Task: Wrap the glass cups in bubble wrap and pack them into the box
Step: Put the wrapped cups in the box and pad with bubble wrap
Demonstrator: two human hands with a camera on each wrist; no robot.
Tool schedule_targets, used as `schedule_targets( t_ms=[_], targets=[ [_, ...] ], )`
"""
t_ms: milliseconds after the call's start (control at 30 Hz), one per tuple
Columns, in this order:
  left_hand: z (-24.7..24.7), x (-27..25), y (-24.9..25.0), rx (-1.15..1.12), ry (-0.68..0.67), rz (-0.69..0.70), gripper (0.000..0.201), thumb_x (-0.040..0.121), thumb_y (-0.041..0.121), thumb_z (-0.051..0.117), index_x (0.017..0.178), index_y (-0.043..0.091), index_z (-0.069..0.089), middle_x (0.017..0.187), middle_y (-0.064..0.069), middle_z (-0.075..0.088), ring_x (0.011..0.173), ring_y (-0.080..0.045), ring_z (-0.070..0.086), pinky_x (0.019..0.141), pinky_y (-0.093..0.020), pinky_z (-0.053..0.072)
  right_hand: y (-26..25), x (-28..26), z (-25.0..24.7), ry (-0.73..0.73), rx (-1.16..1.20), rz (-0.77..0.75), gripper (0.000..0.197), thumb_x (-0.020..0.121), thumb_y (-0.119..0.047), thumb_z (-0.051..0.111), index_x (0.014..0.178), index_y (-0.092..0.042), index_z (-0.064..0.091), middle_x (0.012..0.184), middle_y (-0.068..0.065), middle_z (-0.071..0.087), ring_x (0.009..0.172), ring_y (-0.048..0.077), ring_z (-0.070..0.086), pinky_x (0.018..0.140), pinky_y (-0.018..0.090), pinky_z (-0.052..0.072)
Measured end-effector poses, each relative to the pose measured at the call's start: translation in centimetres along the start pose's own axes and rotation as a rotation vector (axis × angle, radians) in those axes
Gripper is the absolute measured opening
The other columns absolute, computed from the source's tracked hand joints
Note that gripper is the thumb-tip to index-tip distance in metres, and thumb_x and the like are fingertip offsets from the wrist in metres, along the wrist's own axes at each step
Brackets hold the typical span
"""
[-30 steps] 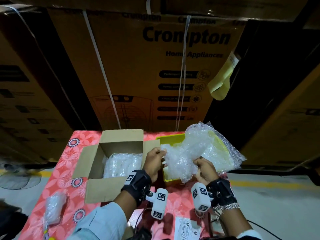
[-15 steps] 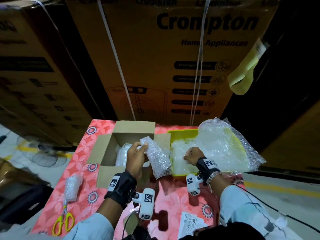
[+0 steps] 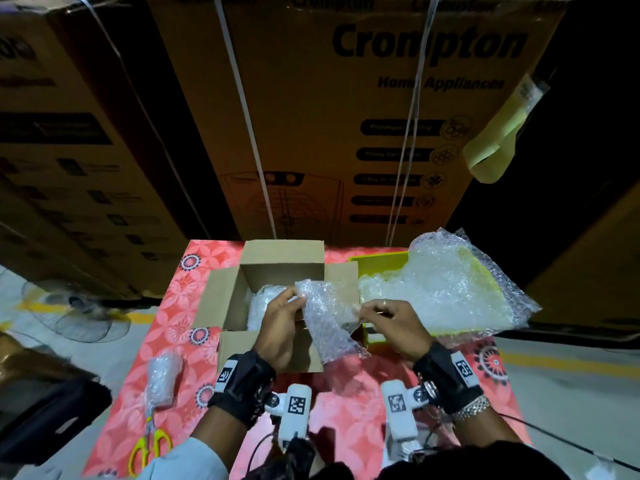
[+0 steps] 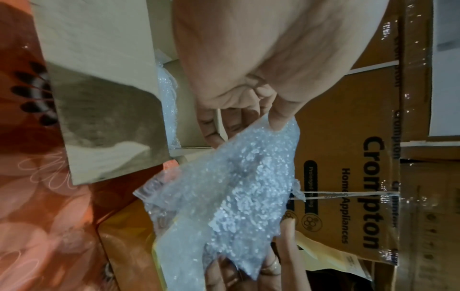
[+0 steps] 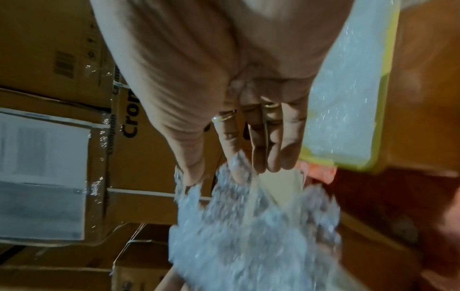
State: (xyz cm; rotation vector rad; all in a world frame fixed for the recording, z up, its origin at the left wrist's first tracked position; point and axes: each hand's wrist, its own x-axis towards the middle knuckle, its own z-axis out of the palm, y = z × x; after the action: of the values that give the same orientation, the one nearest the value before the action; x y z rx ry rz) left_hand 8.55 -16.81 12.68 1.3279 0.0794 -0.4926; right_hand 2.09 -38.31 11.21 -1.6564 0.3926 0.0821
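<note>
I hold one sheet (image 3: 327, 320) of bubble wrap between my two hands, above the near right corner of the box (image 3: 228, 296). My left hand (image 3: 277, 327) pinches the top left edge of the sheet with thumb and fingers; the left wrist view shows the thumb pressed on the wrap. My right hand (image 3: 391, 327) pinches the right edge, thumb and first finger closed on it, and the other fingers (image 5: 273, 145) lie straight beside. The sheet hangs down and is a little crumpled.

The box stands open on the red flowered table (image 3: 173, 327), all flaps out. Inside it, at the bottom, lies something already wrapped (image 3: 263, 306); I cannot tell if it is one cup or more. Just right of the box is a yellow tray (image 3: 377, 263) with a big pile of wrap (image 3: 450, 292) that spills over its right side. Near the left edge of the table lies one wrapped bundle (image 3: 162, 379), and just below it yellow scissors (image 3: 150, 445). No bare glass cup is seen in my views.
</note>
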Motion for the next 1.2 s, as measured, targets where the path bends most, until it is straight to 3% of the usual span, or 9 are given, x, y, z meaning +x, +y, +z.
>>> schedule_targets(
  t_ms=[167,267,367,467,533,600,833,1033,1200],
  targets=[
    [-2.3,-0.5,1.1,-0.065,-0.052,-0.079,0.029,0.109,0.013,0.041,0.115,0.006,0.068,0.111,-0.011,0.075,0.096,-0.022,0.070,0.088,-0.040,0.053,-1.8,-2.1,4.8,0.002,0.057,-0.059,0.018,0.079,-0.014,0.087,0.084,-0.003,0.073,0.078,0.012,0.074,0.070,0.021,0.069,0.067,0.035,0.059],
    [-4.5,-0.1,0.7,-0.163,-0.065,-0.216,0.048,0.107,0.052,0.045,0.122,0.012,0.066,0.126,-0.020,0.070,0.109,-0.032,0.070,0.096,-0.051,0.055,-2.5,-2.2,6.9,0.005,0.086,-0.085,0.020,0.083,-0.005,0.083,0.079,0.005,0.065,0.071,0.028,0.067,0.062,0.031,0.066,0.065,0.049,0.060],
    [-6.5,0.4,0.2,-0.087,-0.127,-0.301,0.076,0.084,0.081,0.060,0.134,0.024,0.057,0.131,-0.016,0.068,0.119,-0.037,0.067,0.102,-0.064,0.050,-3.0,-2.2,8.7,0.053,0.043,-0.133,0.024,0.082,-0.008,0.084,0.079,0.005,0.064,0.065,0.016,0.067,0.055,0.026,0.063,0.060,0.043,0.057],
    [-7.4,0.6,-0.3,0.008,-0.144,-0.280,0.080,0.079,0.037,0.087,0.144,0.026,0.042,0.132,-0.009,0.064,0.111,-0.029,0.072,0.093,-0.052,0.059,-3.4,-2.1,9.9,0.078,-0.014,-0.153,0.022,0.083,-0.008,0.083,0.078,0.002,0.064,0.062,0.006,0.066,0.052,0.017,0.060,0.053,0.030,0.053],
    [-8.2,1.0,-0.5,0.057,-0.111,-0.225,0.082,0.086,0.005,0.079,0.155,0.015,0.035,0.124,-0.010,0.067,0.105,-0.024,0.072,0.082,-0.034,0.060,-3.5,-2.0,10.3,0.131,-0.013,-0.152,0.019,0.086,-0.003,0.079,0.077,0.001,0.063,0.062,0.003,0.065,0.054,0.014,0.057,0.052,0.028,0.051],
    [-9.2,1.1,0.0,0.057,-0.044,-0.182,0.052,0.089,-0.007,0.070,0.136,0.006,0.053,0.118,-0.016,0.071,0.098,-0.023,0.072,0.073,-0.026,0.058,-3.5,-1.9,10.4,0.210,0.010,-0.141,0.018,0.086,0.004,0.073,0.074,0.003,0.059,0.065,0.008,0.063,0.056,0.016,0.057,0.052,0.031,0.052],
    [-13.2,2.1,0.9,0.091,-0.111,-0.070,0.019,0.087,-0.007,0.075,0.104,-0.004,0.067,0.091,-0.024,0.075,0.072,-0.027,0.073,0.059,-0.034,0.061,-2.3,-2.6,11.3,0.228,0.226,-0.010,0.023,0.086,0.011,0.068,0.081,-0.006,0.053,0.064,0.005,0.055,0.050,0.007,0.052,0.043,0.014,0.040],
    [-14.3,3.3,2.7,0.494,-0.492,0.035,0.029,0.075,0.001,0.089,0.100,0.007,0.074,0.096,-0.013,0.078,0.088,-0.024,0.073,0.080,-0.039,0.060,-3.0,-1.4,12.0,0.140,-0.043,-0.093,0.044,0.075,-0.020,0.090,0.114,-0.020,0.070,0.118,-0.007,0.070,0.109,0.007,0.066,0.093,0.028,0.055],
    [-13.7,3.8,5.0,0.447,-0.600,0.020,0.041,0.073,-0.005,0.089,0.109,0.000,0.070,0.098,-0.014,0.078,0.088,-0.022,0.074,0.080,-0.031,0.060,-3.2,0.3,12.9,-0.117,-0.078,0.012,0.013,0.082,-0.009,0.084,0.083,-0.006,0.071,0.079,0.004,0.070,0.073,0.015,0.064,0.070,0.026,0.052]
  ],
)
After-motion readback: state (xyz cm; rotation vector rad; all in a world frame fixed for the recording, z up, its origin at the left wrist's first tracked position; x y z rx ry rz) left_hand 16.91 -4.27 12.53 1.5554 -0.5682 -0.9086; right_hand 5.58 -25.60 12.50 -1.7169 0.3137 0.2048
